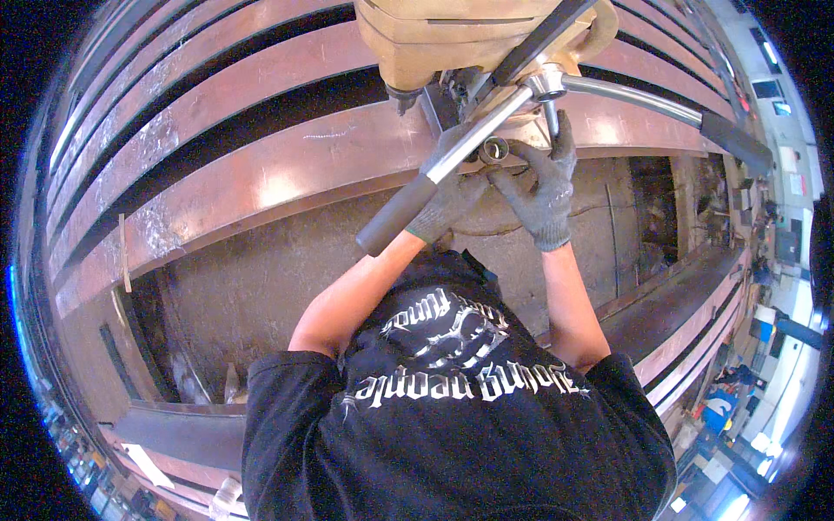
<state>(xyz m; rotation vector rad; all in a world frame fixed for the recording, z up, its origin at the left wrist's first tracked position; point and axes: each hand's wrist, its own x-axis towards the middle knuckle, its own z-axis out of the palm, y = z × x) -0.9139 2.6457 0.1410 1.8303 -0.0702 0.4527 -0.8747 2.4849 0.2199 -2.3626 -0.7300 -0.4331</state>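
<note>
A yellow-bodied drilling machine (460,39), which looks like a portable drill press, stands on reddish-brown steel beams. Its three-spoke feed handle (547,82) has chrome rods and black grips. Below the hub is a small hollow metal ring-shaped piece (493,150), its round opening facing up. My left hand (456,191), in a grey glove, is beside this piece and under one spoke; its fingers are largely hidden. My right hand (547,178), gloved likewise, has its thumb against the piece. Its fingers are spread upward near a short chrome rod (552,117).
Long parallel steel beams (217,165) run across the far side, with dark gaps between them. A grey-brown surface (261,286) lies lower, between the near and far beams. One black grip (395,215) crosses above my left forearm. Workshop equipment lines the right rim.
</note>
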